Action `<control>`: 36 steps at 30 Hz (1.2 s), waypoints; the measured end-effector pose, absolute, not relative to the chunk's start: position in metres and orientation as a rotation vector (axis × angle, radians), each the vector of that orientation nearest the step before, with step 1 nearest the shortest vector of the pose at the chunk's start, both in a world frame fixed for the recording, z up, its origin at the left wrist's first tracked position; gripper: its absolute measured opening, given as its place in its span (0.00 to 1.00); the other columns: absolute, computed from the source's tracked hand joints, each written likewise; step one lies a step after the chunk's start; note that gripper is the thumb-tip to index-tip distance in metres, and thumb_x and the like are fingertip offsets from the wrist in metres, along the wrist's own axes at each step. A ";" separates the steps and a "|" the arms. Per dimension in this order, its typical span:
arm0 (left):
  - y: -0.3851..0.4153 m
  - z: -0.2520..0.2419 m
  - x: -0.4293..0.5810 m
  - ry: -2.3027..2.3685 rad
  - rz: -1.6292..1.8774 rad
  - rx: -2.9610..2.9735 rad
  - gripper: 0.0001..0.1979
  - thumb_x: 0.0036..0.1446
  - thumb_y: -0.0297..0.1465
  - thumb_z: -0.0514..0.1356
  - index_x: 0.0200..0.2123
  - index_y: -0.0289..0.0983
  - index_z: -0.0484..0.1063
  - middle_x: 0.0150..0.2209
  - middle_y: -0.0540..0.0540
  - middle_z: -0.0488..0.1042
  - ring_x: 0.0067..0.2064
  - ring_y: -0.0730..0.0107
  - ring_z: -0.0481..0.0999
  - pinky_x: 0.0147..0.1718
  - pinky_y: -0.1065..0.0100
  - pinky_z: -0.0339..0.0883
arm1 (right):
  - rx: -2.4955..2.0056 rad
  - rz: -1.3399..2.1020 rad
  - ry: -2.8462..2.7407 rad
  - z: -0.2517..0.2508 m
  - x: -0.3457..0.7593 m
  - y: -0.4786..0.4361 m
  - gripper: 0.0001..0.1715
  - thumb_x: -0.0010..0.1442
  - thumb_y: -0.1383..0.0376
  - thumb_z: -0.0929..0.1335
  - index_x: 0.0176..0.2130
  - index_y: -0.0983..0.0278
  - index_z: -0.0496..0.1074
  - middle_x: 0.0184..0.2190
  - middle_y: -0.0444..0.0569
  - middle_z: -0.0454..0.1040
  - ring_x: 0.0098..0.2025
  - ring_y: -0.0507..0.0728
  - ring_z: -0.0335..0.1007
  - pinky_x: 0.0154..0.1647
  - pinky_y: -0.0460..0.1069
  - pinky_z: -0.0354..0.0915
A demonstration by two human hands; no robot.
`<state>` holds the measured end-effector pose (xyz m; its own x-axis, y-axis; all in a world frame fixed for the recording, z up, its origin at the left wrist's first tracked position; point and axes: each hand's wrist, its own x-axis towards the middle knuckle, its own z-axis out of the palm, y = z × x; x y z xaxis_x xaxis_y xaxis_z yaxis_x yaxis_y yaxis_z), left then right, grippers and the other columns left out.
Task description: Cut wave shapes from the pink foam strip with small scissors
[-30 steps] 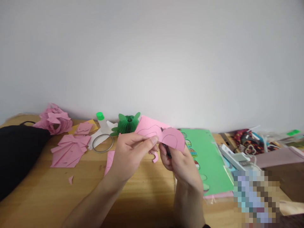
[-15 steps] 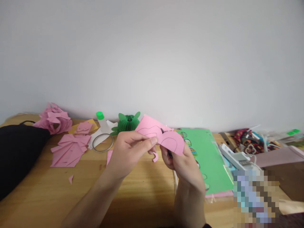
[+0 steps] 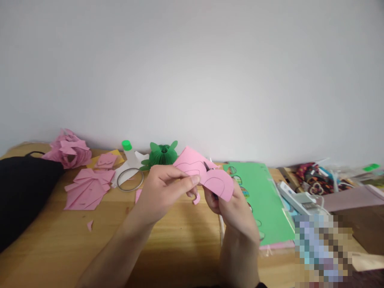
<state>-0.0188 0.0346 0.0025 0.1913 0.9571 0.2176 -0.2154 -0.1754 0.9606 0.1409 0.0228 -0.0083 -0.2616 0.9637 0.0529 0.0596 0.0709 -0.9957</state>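
Most of the dark scissors [image 3: 207, 166] in the curled right hand [image 3: 232, 206] hides behind pink paper [image 3: 212, 181] the left hand [image 3: 162, 190] pinches.

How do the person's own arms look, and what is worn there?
The left grip and right grip are bare hands, no gloves or rings visible. Left forearm and right forearm look bare; a dark edge by the latter may be a cuff.

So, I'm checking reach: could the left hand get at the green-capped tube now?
Probably not while the left hand pinches the pink paper; otherwise the way to the tube looks free, past the ring.
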 end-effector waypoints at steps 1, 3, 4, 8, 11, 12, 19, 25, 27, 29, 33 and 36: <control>0.034 0.002 -0.019 0.798 1.272 1.285 0.14 0.52 0.25 0.62 0.15 0.38 0.74 0.16 0.52 0.73 0.21 0.73 0.74 0.23 0.73 0.71 | -1.080 1.319 -1.480 -0.008 0.141 0.023 0.18 0.54 0.71 0.58 0.15 0.61 0.53 0.13 0.36 0.47 0.15 0.46 0.40 0.15 0.44 0.42; 0.035 0.002 -0.019 0.784 1.276 1.271 0.14 0.53 0.26 0.62 0.15 0.38 0.74 0.16 0.52 0.73 0.21 0.73 0.74 0.23 0.72 0.71 | -1.077 1.330 -1.469 -0.007 0.141 0.022 0.17 0.54 0.71 0.58 0.16 0.61 0.54 0.13 0.36 0.47 0.15 0.46 0.40 0.15 0.44 0.43; 0.035 0.001 -0.020 0.778 1.280 1.273 0.14 0.53 0.26 0.62 0.16 0.38 0.74 0.17 0.51 0.73 0.21 0.73 0.74 0.23 0.72 0.70 | -1.073 1.338 -1.464 -0.006 0.141 0.022 0.17 0.54 0.71 0.58 0.16 0.61 0.54 0.12 0.35 0.48 0.15 0.46 0.40 0.15 0.44 0.43; 0.035 -0.001 -0.021 0.756 1.311 1.340 0.12 0.53 0.26 0.62 0.18 0.38 0.75 0.19 0.51 0.76 0.23 0.74 0.75 0.25 0.73 0.71 | -1.042 1.351 -1.451 -0.006 0.142 0.021 0.17 0.55 0.71 0.58 0.17 0.61 0.56 0.12 0.35 0.49 0.15 0.46 0.41 0.14 0.44 0.43; 0.035 -0.002 -0.021 0.786 1.350 1.372 0.10 0.53 0.27 0.63 0.20 0.38 0.76 0.20 0.51 0.77 0.25 0.73 0.75 0.28 0.72 0.71 | -1.024 1.340 -1.449 -0.008 0.143 0.020 0.17 0.56 0.71 0.58 0.18 0.61 0.56 0.13 0.35 0.50 0.16 0.46 0.41 0.15 0.43 0.43; 0.034 -0.002 -0.021 0.796 1.357 1.364 0.11 0.54 0.28 0.63 0.20 0.38 0.75 0.20 0.50 0.76 0.26 0.72 0.75 0.28 0.71 0.71 | -1.024 1.341 -1.451 -0.009 0.143 0.020 0.17 0.56 0.71 0.58 0.18 0.61 0.56 0.13 0.36 0.50 0.16 0.46 0.42 0.15 0.44 0.44; 0.032 0.002 -0.020 0.880 1.349 1.318 0.16 0.57 0.28 0.58 0.17 0.38 0.72 0.20 0.51 0.75 0.25 0.71 0.74 0.26 0.69 0.71 | -1.055 1.340 -1.429 -0.004 0.139 0.018 0.19 0.58 0.69 0.59 0.17 0.61 0.55 0.13 0.36 0.49 0.16 0.46 0.40 0.15 0.44 0.43; 0.032 0.002 -0.019 0.864 1.356 1.324 0.16 0.56 0.27 0.59 0.17 0.38 0.72 0.20 0.52 0.74 0.24 0.73 0.75 0.27 0.72 0.71 | -1.063 1.322 -1.440 -0.006 0.140 0.017 0.16 0.56 0.71 0.59 0.18 0.61 0.56 0.13 0.36 0.50 0.16 0.47 0.40 0.15 0.45 0.43; 0.032 0.002 -0.020 0.871 1.352 1.322 0.16 0.57 0.28 0.59 0.17 0.38 0.72 0.20 0.52 0.74 0.24 0.73 0.75 0.27 0.72 0.71 | -1.067 1.328 -1.436 -0.007 0.141 0.017 0.16 0.56 0.71 0.58 0.19 0.61 0.57 0.14 0.36 0.50 0.16 0.47 0.40 0.15 0.45 0.43; 0.032 0.002 -0.020 0.884 1.357 1.327 0.16 0.56 0.28 0.59 0.16 0.38 0.72 0.19 0.52 0.74 0.24 0.73 0.75 0.26 0.72 0.71 | -1.057 1.343 -1.434 -0.008 0.142 0.017 0.17 0.58 0.72 0.58 0.19 0.61 0.58 0.14 0.36 0.50 0.16 0.47 0.41 0.16 0.45 0.43; 0.033 0.002 -0.022 0.886 1.350 1.374 0.15 0.55 0.26 0.59 0.16 0.37 0.72 0.18 0.52 0.75 0.23 0.74 0.75 0.27 0.73 0.71 | -1.009 1.358 -1.448 -0.009 0.143 0.018 0.20 0.62 0.70 0.60 0.19 0.61 0.57 0.15 0.37 0.52 0.17 0.47 0.41 0.16 0.45 0.43; 0.033 0.004 -0.023 0.879 1.333 1.402 0.16 0.55 0.26 0.59 0.16 0.37 0.72 0.18 0.52 0.75 0.23 0.74 0.75 0.26 0.72 0.71 | -0.986 1.347 -1.458 -0.008 0.143 0.019 0.25 0.67 0.63 0.61 0.19 0.61 0.57 0.15 0.37 0.51 0.17 0.48 0.41 0.17 0.46 0.44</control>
